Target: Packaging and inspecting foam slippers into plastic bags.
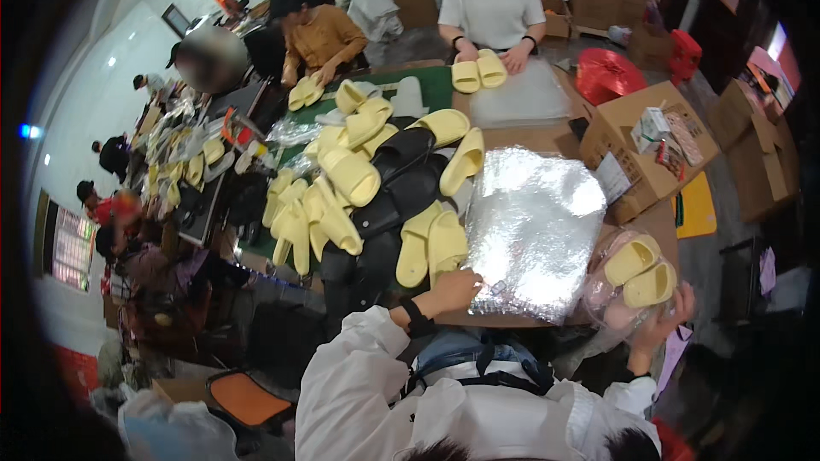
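My left hand is at the table's near edge, between a pair of yellow slippers and the lower left corner of a stack of clear, shiny plastic bags. Its fingers are curled together, and what they hold, if anything, is hidden. At the near right corner, my right hand grips the edge of a clear bag with yellow slippers. Some pale pink shows under that pair. Left of the bags lies a heap of yellow slippers mixed with black slippers.
An open cardboard box with small packets stands right of the bags. Across the table a person in white has hands by a yellow pair; another in brown handles slippers at the left. An orange-seated chair stands behind left.
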The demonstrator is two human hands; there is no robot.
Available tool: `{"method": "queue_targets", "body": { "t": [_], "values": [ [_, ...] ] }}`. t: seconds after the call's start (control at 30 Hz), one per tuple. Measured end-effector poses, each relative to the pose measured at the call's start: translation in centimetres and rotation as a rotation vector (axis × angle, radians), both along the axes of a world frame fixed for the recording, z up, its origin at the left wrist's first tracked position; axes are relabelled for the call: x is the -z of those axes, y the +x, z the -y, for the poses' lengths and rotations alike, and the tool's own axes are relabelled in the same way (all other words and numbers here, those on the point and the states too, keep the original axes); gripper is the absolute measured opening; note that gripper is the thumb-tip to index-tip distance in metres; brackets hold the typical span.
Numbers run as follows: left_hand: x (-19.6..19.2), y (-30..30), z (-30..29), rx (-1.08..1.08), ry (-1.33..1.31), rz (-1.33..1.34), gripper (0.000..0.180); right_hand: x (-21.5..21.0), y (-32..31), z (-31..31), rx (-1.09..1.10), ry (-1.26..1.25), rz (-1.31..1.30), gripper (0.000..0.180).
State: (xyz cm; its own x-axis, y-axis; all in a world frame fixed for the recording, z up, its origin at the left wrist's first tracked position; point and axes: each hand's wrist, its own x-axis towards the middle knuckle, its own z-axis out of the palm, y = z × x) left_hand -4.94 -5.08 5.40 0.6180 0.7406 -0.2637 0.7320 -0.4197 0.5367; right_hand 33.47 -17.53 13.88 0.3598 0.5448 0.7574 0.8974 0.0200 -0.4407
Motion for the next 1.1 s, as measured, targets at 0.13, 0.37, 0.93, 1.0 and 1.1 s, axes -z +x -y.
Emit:
{"method": "queue_targets", "body": {
  "t": [0.13,0.37,0.93,1.0,1.1],
  "values": [
    [2.5,-2.5,0.3,-0.096,0.070,-0.125,0.030,4.1,-7.9,-6.5,-0.469,-0.520,-0.434,0.031],
    [3.5,-10.0,0.7,-0.375,0.008,-0.015,0.038,11.6,-24.4,-12.1,-1.197,-1.238,-0.915,0.054],
    [11.2,-11.3,-4.5,-0.878,-0.060,0.044,0.050,12.2,-33.5,-14.8,-0.825,-0.902,-2.128,0.034],
    [11.3,-10.3,-4.1,-0.767,0.095,-0.001,0.048,12.6,-32.9,-14.7,-0.789,-0.846,-2.157,0.028],
    [12.1,-9.4,-4.9,-0.840,0.059,0.366,0.048,11.2,-31.9,-14.8,-0.619,-0.754,-2.382,0.026]
  ]
}}
